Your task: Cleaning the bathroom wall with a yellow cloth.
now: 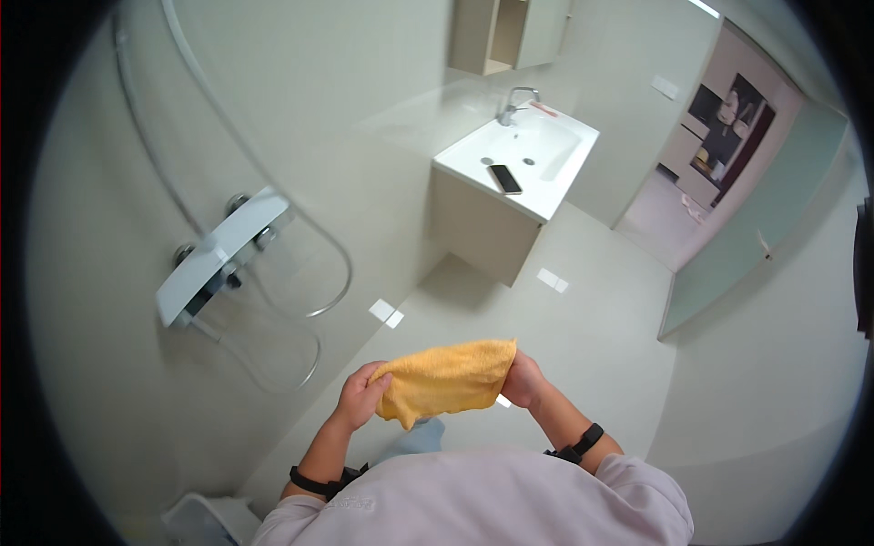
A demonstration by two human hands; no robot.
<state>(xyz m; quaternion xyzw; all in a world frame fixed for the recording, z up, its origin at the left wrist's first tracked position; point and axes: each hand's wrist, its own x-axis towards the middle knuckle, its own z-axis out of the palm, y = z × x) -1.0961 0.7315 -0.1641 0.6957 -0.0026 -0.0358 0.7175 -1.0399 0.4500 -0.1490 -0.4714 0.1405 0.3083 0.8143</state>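
A folded yellow cloth [446, 380] is stretched between my two hands, held up in front of my body over the floor. My left hand [361, 397] grips its left end, thumb on top. At the other end, my right hand [523, 380] has hold of the right edge; its fingertips are hidden behind the cloth. One corner of the cloth hangs down near my left hand. Both my wrists carry black straps.
On the left wall a shower mixer [223, 255] with a looping metal hose [337, 273] sticks out. Ahead stands a white washbasin [555, 155] with a phone [504, 179] on its rim. A glass door [756, 218] stands at right. A whitish bin-like container [214, 519] sits at lower left.
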